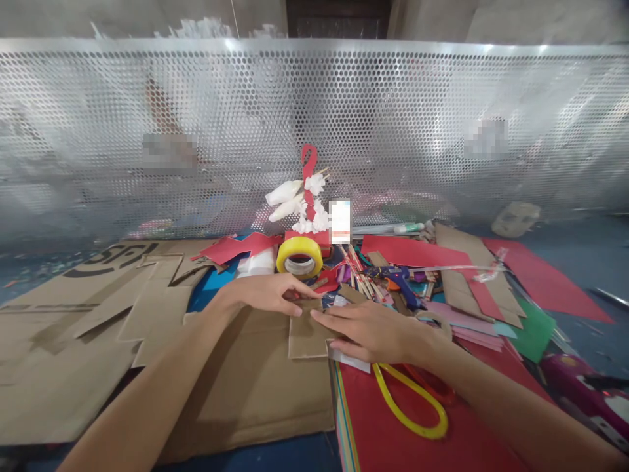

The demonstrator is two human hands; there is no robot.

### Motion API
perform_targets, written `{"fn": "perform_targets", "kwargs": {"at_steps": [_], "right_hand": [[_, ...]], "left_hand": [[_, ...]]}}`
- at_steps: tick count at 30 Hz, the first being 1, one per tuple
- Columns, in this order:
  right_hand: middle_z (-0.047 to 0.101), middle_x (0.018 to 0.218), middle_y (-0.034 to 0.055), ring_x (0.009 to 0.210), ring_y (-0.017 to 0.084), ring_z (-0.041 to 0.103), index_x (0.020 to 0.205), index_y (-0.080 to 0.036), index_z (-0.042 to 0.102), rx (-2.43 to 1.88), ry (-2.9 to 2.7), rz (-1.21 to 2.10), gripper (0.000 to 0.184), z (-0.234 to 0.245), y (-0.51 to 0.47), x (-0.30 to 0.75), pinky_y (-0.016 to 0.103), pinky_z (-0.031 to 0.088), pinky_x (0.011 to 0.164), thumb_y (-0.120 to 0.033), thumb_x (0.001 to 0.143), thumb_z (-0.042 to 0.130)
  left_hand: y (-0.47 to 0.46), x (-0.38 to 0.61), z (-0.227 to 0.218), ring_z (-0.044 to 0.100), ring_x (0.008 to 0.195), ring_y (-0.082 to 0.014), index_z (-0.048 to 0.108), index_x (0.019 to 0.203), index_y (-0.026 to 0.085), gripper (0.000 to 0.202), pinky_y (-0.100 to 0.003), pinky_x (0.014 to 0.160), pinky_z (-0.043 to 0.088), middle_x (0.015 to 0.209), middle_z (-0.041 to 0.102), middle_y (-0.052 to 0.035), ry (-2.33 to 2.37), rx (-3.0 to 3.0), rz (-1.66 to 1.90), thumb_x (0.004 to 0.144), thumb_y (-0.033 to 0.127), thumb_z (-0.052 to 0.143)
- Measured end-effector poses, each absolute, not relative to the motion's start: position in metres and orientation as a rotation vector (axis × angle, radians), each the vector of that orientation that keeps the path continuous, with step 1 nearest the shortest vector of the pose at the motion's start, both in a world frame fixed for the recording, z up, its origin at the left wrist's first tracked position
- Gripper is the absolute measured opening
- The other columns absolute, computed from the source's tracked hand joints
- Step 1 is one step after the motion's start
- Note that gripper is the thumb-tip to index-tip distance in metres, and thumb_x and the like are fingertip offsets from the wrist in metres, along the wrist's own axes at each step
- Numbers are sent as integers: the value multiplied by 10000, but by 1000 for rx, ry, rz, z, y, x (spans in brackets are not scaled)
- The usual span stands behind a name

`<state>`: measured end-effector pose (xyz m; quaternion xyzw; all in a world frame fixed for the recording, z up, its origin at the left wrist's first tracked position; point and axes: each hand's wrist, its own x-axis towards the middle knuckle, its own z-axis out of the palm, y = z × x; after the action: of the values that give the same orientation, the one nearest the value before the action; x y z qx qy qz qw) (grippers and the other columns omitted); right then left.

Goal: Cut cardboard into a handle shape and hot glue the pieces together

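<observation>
A small square piece of cardboard [307, 337] lies on a larger cardboard sheet [255, 387] in front of me. My left hand [268, 293] reaches over its upper left corner, thumb and fingers apart. From the other side my right hand [373, 330] rests with fingers stretched out, the tips at the piece's right edge. Neither hand visibly grips anything. Beneath my right hand, a white slip of paper [351, 360] pokes out. Close below it lies a yellow loop-shaped handle [435, 426], its other end hidden, on a stack of red paper [383, 426].
A roll of yellow tape [299, 244] stands behind my left hand, before a red and white paper decoration [309, 190]. A blue glue gun [405, 285] lies among sticks and scraps. Cut cardboard [93, 321] spreads left. A perforated metal panel [314, 98] closes off the back.
</observation>
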<state>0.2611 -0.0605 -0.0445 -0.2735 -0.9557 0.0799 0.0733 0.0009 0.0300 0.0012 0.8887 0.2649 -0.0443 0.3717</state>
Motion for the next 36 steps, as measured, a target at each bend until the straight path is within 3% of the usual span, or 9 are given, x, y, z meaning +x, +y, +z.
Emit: {"fn": "perform_targets", "kwargs": {"at_steps": [10,21,24,30,36], "right_hand": [[568,1479,120,1270,243,602,1555,-200,400,-853,-2829,176,518,-45,-57,262,392,484,1034,-392,1074,384],[526,1522,111,1323,271,567,1566,-228,401,-951,-2823,237,530,-48,-46,272,430,468,1072,-400,1065,394],[552,1497,115,1301,270,583,1559,-223,411,-949,-2820,241,524,-53,-46,269,423,476,1058,-375,1057,415],[627,1400,158,1269,282,588,1511,-137,470,-871,-2844,214,499,-59,-47,261,453,459,1061,-318,1048,436],[657,1351,154,1206,270,608,1508,-134,469,-837,-2846,203,497,-57,-48,260,446,470,1030,-320,1047,441]], "left_hand": [[32,0,-1,672,1005,-255,592,1432,213,558,-311,806,494,1233,729,-76,735,2254,-56,891,328,660],[41,8,-16,680,1018,-267,627,1389,189,509,-347,827,510,1269,720,-96,635,2251,83,891,297,639],[44,7,-23,675,1046,-266,640,1374,194,502,-342,844,506,1277,718,-89,604,2194,67,878,274,640],[46,10,-34,668,910,-225,666,1328,150,524,-293,745,486,1142,749,-76,646,2199,-14,808,185,610],[45,12,-33,638,920,-230,684,1231,120,448,-298,766,461,1066,724,-89,771,2268,-87,875,382,610]]}}
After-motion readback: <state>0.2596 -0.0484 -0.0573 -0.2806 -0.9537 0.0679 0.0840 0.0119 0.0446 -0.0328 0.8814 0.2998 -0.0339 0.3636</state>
